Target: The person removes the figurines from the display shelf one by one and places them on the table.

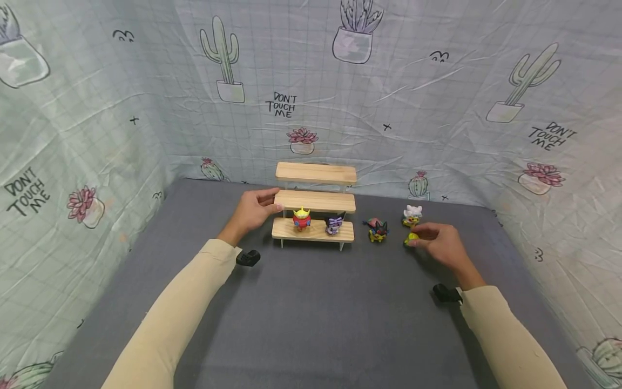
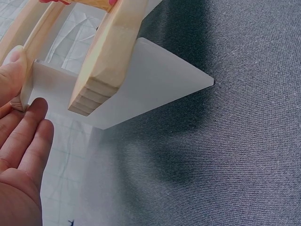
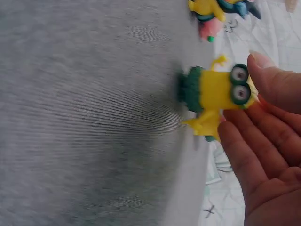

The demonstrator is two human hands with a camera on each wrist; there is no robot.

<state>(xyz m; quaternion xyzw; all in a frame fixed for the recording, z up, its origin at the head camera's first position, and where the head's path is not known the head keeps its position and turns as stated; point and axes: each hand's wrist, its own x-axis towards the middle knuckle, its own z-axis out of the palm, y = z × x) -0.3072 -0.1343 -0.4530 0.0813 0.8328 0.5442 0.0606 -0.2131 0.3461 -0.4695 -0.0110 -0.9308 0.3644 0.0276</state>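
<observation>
Right hand (image 1: 444,246) fingers (image 3: 244,153) pinch yellow toy (image 1: 412,238), right of wooden shelf (image 1: 315,202). Left hand (image 1: 254,209) fingers straight, steadying shelf's left end.

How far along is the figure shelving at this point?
Two figures, the red figure and the purple figure, stand on the bottom step of the wooden shelf. The left hand touches its middle step; the right hand pinches the yellow figure. The black-eared figure and white-capped figure remain on the mat.
</observation>
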